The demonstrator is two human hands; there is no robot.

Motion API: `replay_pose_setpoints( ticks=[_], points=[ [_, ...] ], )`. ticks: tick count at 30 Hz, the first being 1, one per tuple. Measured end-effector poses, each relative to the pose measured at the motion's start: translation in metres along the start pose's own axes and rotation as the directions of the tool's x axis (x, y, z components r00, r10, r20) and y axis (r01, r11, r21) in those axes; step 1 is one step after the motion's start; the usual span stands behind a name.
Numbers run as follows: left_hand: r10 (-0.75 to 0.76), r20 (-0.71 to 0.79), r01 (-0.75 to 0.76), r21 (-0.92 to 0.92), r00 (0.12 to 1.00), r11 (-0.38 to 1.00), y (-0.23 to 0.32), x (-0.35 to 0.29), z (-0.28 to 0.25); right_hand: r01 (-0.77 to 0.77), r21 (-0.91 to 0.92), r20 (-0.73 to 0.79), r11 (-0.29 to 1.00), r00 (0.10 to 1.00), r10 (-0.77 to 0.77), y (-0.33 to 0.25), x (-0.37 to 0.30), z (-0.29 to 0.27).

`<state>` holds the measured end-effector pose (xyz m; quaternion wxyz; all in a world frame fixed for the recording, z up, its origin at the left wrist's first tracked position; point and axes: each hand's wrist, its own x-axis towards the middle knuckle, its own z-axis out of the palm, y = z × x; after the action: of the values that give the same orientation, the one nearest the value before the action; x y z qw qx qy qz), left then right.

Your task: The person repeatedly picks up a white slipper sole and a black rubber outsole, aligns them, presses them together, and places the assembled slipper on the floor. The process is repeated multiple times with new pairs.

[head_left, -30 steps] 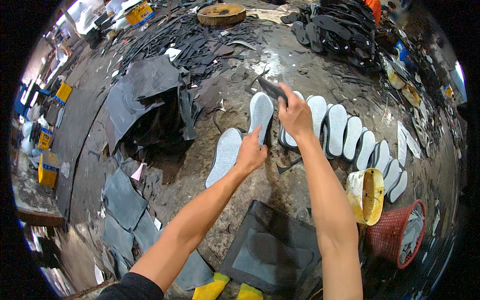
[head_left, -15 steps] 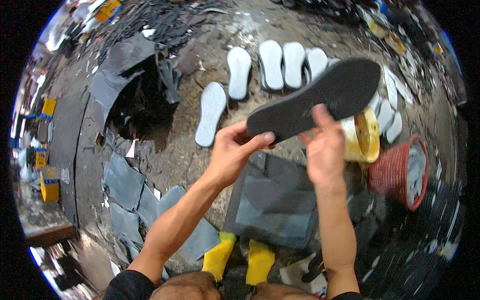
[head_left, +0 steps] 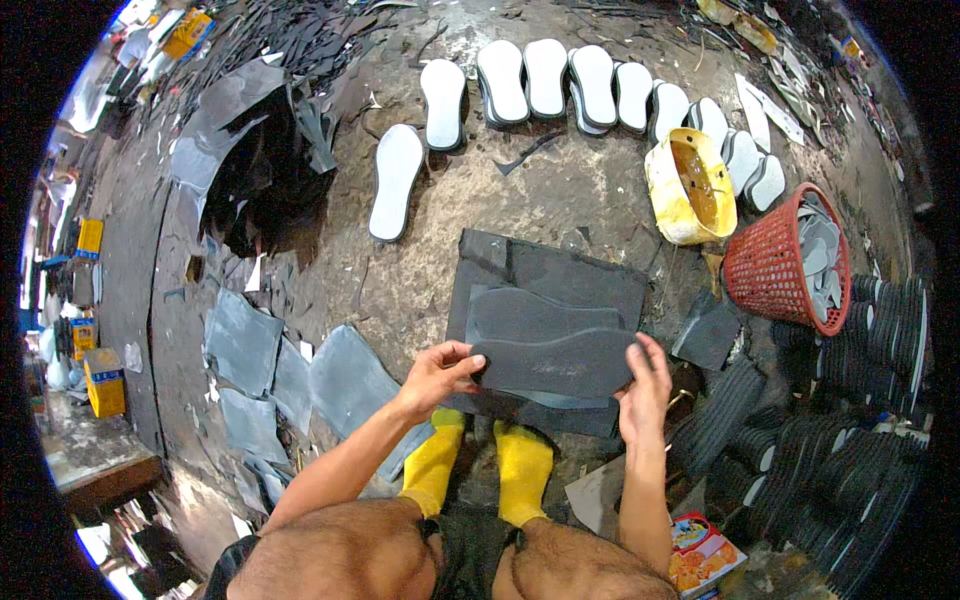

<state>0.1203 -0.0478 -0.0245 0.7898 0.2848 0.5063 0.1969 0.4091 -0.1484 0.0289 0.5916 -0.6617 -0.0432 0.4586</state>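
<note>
A black shoe sole (head_left: 555, 364) lies crosswise between my hands, low over a dark square mat (head_left: 610, 270). My left hand (head_left: 440, 378) pinches its left end, thumb on top. At the other end, my right hand (head_left: 645, 385) grips the edge with thumb and fingers. Just beyond the held sole, a second dark sole-shaped piece (head_left: 535, 310) rests on the mat, partly covered by the first. Whether the two soles touch cannot be made out. Part of a grey sheet shows beneath them.
White-topped soles (head_left: 545, 78) stand in an arc of stacks at the far side. To the right are a yellow container (head_left: 660, 195) of brownish stuff, a red basket (head_left: 760, 270) of grey scraps and piled black soles (head_left: 860, 480). Grey sheets (head_left: 245, 345) lie left.
Both hands have brought the black sole down from its raised, tilted position to lie level low over the mat. My right hand, earlier blurred at its underside, now grips its right end.
</note>
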Motion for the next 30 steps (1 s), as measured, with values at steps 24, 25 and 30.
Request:
replay_pose_setpoints(
  ticks=[24,25,30],
  points=[
    [0.490,-0.166,-0.213,0.749,0.856,0.627,-0.039,0.006,0.000,0.025,-0.313,-0.091,0.949,0.994,-0.056,0.076,0.015,-0.051],
    [0.600,-0.002,-0.322,0.843,0.800,0.432,-0.038,0.004,0.005,0.035,-0.326,-0.074,0.945,0.995,-0.063,0.076,0.016,-0.051],
    [0.447,0.731,-0.721,0.652,0.517,-0.233,-0.034,0.013,0.037,0.038,-0.404,-0.081,0.914,0.994,-0.077,0.074,0.017,-0.047]
  ],
)
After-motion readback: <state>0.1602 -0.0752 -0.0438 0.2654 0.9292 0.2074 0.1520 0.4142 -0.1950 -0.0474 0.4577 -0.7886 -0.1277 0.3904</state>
